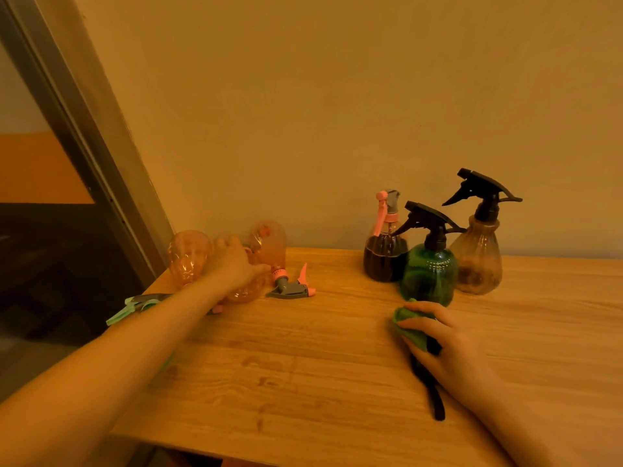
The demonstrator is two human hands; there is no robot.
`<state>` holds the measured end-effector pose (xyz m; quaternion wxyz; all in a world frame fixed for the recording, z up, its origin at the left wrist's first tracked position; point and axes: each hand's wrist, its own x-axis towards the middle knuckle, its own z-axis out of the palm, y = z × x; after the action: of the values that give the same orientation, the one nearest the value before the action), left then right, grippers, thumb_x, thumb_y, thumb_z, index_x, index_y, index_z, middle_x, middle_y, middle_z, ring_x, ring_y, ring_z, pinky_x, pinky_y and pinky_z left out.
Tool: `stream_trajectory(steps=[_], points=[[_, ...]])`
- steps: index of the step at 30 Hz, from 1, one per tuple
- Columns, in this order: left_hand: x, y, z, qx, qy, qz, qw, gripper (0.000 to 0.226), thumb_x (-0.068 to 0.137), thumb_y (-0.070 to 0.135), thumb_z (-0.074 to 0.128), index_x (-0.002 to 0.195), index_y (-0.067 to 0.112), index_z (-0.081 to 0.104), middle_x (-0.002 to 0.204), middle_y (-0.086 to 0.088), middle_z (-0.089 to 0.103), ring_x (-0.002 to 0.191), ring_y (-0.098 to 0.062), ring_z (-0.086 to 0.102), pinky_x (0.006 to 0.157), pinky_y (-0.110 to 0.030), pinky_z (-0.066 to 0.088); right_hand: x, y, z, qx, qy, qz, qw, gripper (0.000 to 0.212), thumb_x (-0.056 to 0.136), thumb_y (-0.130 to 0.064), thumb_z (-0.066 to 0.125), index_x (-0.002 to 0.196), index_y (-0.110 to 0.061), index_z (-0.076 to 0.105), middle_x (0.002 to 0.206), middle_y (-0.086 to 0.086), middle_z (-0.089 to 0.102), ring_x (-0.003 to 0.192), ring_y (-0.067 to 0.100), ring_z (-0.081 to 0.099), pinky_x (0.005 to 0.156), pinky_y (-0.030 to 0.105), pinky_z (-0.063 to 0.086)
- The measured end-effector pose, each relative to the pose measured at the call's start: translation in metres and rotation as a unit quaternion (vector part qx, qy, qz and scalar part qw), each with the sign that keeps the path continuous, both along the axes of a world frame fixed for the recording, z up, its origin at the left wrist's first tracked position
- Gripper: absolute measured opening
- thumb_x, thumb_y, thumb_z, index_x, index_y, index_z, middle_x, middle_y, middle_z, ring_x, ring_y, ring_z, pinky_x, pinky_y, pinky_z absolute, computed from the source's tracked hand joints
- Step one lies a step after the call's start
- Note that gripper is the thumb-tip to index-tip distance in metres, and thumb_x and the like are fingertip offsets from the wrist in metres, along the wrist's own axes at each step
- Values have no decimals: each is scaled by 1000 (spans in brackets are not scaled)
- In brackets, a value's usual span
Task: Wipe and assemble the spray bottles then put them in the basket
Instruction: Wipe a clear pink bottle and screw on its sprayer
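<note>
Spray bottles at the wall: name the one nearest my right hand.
The green spray bottle with the black trigger, right behind your right hand holding the green cloth. The dark bottle and clear brownish bottle stand farther back.

Wood-grain table (337,348), translucent glossy plastic bottles (429,273).

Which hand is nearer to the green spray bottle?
Right. The right hand, gripping a green cloth, lies just in front of the green spray bottle; the left hand is far left.
</note>
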<state>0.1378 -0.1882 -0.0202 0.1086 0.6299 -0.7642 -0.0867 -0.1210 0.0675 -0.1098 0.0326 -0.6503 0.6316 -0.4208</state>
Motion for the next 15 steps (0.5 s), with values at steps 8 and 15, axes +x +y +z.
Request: stream_trajectory(steps=[8, 15], points=[[8, -10, -2, 138, 164, 48, 976, 111, 64, 57, 78, 144, 6, 22, 139, -14, 45, 123, -32, 47, 90, -35, 43, 2, 1, 2, 5, 7, -9, 1000, 25, 80, -32, 63, 103, -27, 70, 122, -10, 54, 113, 1, 51, 94, 12, 37], [5, 4, -2, 73, 198, 53, 976, 96, 80, 33, 74, 143, 1, 10, 142, -19, 39, 127, -36, 42, 92, -38, 40, 3, 2, 3, 12, 13, -20, 1000, 25, 79, -18, 73, 103, -27, 71, 122, -12, 53, 111, 2, 52, 92, 12, 37]])
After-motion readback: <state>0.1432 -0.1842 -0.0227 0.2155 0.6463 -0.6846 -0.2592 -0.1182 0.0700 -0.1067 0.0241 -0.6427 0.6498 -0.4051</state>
